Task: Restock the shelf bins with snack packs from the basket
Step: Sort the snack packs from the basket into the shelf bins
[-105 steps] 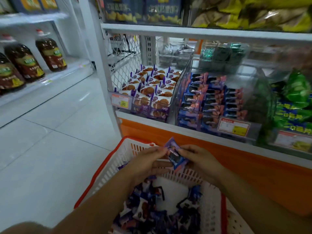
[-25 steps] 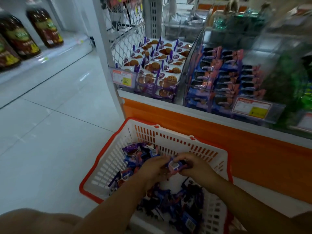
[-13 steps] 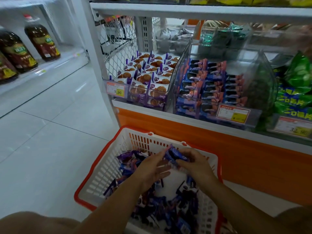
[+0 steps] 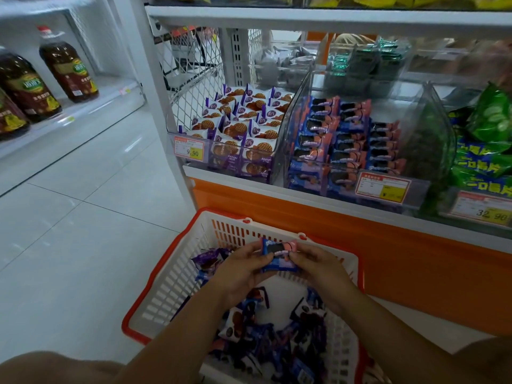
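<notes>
Raised: blue-pink snack packs (image 4: 279, 254) between both hands.

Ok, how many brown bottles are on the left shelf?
3: the far bottle, the middle bottle, the near bottle at the frame edge; more may be hidden.

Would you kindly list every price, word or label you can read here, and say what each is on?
"9.90": price tag in front of the waffle packs.
"32.90": price tag below the green bags.
Middle tag, bottle labels and held pack: too blurred to read.
</notes>
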Action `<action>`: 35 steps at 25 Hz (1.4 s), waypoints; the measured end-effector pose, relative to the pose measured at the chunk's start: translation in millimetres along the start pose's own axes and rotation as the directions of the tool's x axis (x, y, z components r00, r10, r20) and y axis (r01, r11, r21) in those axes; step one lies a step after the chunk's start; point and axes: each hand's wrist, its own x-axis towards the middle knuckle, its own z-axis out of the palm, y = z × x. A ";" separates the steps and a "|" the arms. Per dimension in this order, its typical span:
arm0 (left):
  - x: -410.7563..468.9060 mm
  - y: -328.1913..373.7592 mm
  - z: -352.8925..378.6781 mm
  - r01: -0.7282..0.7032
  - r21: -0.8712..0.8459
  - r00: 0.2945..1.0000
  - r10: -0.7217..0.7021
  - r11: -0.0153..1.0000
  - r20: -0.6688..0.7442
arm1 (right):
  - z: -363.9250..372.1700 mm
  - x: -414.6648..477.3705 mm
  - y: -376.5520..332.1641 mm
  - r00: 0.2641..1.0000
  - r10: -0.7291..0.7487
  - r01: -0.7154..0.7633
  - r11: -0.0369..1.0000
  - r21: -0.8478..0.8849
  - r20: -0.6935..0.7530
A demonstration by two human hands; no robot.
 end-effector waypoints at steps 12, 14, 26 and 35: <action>-29.7 129.4 89.2 -0.555 0.594 0.804 0.559 0.582 0.204 | -34.7 -38.2 -160.5 0.894 -0.414 0.364 0.895 -0.257 -0.175; -21.8 150.3 93.7 -0.580 0.779 0.645 0.718 0.238 0.260 | -60.3 -18.7 -195.6 0.839 -0.464 0.386 0.876 -0.290 -0.283; 56.4 165.3 60.6 -0.341 0.876 0.566 0.669 -0.342 0.482 | -102.5 137.5 -235.0 0.854 -0.210 -0.011 0.908 -0.419 -0.477; 51.1 159.5 59.1 -0.366 0.863 0.540 0.677 -0.347 0.501 | -101.6 134.3 -229.3 0.804 -0.322 -0.025 0.822 -0.569 -0.501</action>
